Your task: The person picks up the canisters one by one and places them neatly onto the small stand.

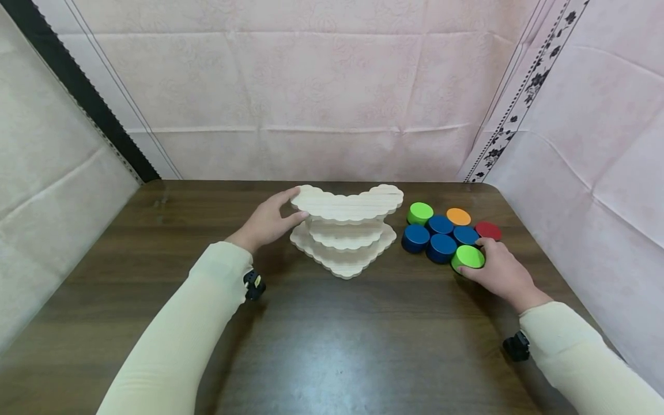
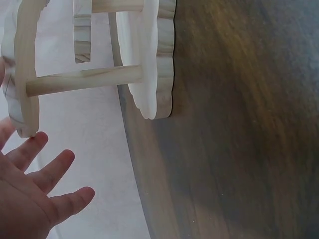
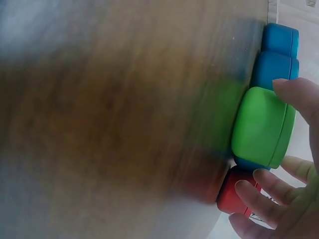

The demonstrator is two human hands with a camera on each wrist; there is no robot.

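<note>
Pale sleeve [image 1: 166, 340] nearest | left hand [image 1: 267, 223] pinching the scalloped three-tier wooden stand [image 1: 347, 206] on the desk [image 1: 321, 357] | right of stand, right hand [image 1: 502, 270] gripping a green container [image 1: 468, 257], contents hidden, beside blue containers [image 1: 441, 248]

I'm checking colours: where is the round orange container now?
In the head view, right of centre, the round orange container sits just behind a round blue container and left of the round red container.
</note>
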